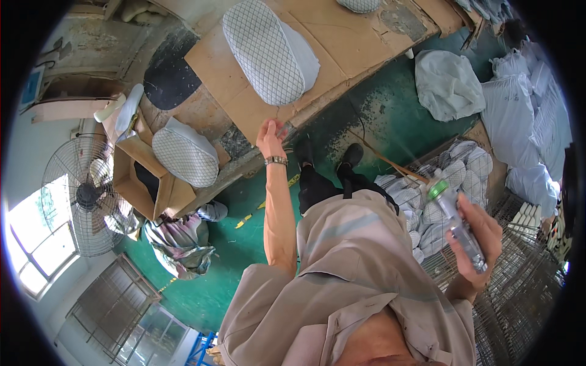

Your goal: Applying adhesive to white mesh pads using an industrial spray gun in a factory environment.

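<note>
At the far left, we find a window (39, 226) and, just beside it, a round wire fan (87, 195). To the right of the fan, an open cardboard box (177, 193) lies tilted. A smaller quilted cushion (185, 152) rests next to the box, and a patterned cloth bundle (177, 244) lies on the green floor (244, 253) below.

Next, we locate the left hand (271, 139), with a dark band (276, 160) at the wrist. Its fingers are loosely bent near the edge of a flat cardboard sheet (226, 91); we cannot tell whether they touch the sheet or hold anything. On this sheet, ahead of the hand, lies a large white cushion (262, 49) with a dark diamond pattern.

Further right, we see a pile of white quilted pieces (461, 171) and, beyond it, a white sack (448, 85). In front of the pile, the right hand (477, 239) grips a clear bottle (456, 219) with its fingers wrapped around the body. The bottle is tilted, and its green top points away from the wearer.

At the far right, we note white plastic bags (513, 116) and, nearer the wearer, a wire rack (513, 287).
</note>
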{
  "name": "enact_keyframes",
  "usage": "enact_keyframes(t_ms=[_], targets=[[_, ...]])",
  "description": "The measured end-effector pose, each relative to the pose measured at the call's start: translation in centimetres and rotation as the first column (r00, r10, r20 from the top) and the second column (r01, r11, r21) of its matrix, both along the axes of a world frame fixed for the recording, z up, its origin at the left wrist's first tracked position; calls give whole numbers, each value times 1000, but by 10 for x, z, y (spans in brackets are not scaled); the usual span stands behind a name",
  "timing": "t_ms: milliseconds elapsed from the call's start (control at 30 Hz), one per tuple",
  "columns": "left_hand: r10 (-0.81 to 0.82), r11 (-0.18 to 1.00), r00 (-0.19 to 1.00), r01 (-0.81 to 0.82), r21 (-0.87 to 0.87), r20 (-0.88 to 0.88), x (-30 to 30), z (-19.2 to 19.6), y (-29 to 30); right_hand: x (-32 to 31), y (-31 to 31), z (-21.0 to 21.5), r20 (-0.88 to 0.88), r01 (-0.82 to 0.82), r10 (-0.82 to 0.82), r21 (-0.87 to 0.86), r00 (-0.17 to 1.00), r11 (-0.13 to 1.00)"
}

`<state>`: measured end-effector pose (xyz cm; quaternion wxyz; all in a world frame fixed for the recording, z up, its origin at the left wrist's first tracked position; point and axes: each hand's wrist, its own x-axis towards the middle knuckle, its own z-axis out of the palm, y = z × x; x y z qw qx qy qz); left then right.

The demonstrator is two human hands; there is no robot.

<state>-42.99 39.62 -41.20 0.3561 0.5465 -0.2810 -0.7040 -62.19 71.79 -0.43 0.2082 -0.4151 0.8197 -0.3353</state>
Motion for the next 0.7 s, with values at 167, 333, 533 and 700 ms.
enact_keyframes(t_ms=[167,333,533,700], targets=[[-16,997,998,11,-72,-65,-35,12,-21,-10,8,6,28,49,-48,-39,998,998],[-30,1000,999,30,5,32,-36,12,-29,-17,16,10,-54,83,-83,-3,995,997],[-87,985,958,123,120,-272,-23,-1,-41,-30,21,13,31,16,-17,4,999,1000],[-108,993,974,114,18,-198,-24,-1,-42,-44,26,9,-6,33,-33,-57,999,998]])
